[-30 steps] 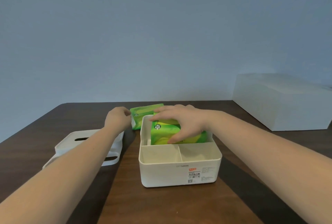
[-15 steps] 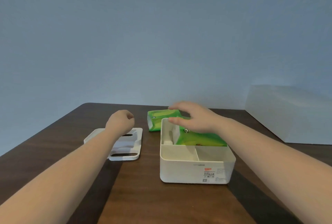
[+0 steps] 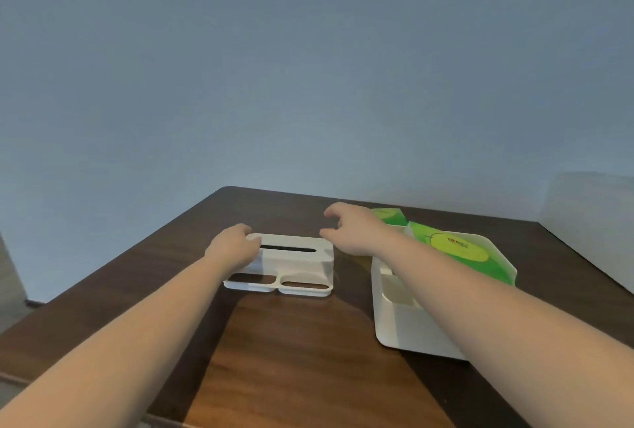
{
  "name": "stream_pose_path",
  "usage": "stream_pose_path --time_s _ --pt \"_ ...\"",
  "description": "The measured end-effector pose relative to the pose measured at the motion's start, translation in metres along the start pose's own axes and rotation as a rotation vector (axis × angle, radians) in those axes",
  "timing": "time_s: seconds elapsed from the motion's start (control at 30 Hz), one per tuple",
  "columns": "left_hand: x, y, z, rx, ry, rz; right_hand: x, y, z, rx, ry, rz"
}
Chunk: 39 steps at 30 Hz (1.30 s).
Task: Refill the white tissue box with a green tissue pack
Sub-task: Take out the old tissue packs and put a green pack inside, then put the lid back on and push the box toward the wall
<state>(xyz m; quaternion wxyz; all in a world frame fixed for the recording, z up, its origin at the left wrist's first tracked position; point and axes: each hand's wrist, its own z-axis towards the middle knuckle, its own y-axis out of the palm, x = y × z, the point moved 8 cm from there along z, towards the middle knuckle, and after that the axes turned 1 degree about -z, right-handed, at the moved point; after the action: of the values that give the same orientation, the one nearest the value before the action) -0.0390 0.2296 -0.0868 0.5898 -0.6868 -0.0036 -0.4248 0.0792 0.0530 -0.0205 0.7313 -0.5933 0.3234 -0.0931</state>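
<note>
1. Filling the lower view, a dark brown wooden table point(image 3: 291, 352) is seen.
2. At 3 o'clock, an open white plastic tissue box point(image 3: 404, 321) is occupied by a green tissue pack point(image 3: 456, 249).
3. At centre, a white slotted plastic lid point(image 3: 302, 264) is gripped at its 9 o'clock edge by the left hand point(image 3: 233, 249).
4. At the lid's 2 o'clock corner, the right hand point(image 3: 353, 234) is held with fingers spread, nothing grasped.
</note>
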Motion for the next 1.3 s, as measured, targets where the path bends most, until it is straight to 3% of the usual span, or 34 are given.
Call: stream_pose_path --time_s 0.23,0.37,0.6,0.9,1.1,1.3 --pt "-0.014 0.008 0.0 -0.024 -0.039 -0.07 -0.008 0.043 0.014 -0.267 0.181 -0.096" --pt "-0.017 0.007 0.002 0.027 -0.081 -0.154 -0.007 0.057 0.018 -0.305 0.247 -0.015" --pt "-0.02 -0.008 -0.002 0.144 -0.123 -0.279 0.007 0.046 0.022 -0.172 0.403 0.429" --pt "0.039 -0.051 -0.026 0.251 0.002 -0.475 0.033 -0.04 0.012 0.128 0.351 0.576" --pt "0.101 -0.039 -0.052 0.177 0.104 -0.577 0.084 -0.104 -0.028 0.298 0.396 0.629" --pt "0.158 0.0 -0.076 0.045 0.165 -0.589 0.153 -0.122 -0.068 0.326 0.5 0.61"
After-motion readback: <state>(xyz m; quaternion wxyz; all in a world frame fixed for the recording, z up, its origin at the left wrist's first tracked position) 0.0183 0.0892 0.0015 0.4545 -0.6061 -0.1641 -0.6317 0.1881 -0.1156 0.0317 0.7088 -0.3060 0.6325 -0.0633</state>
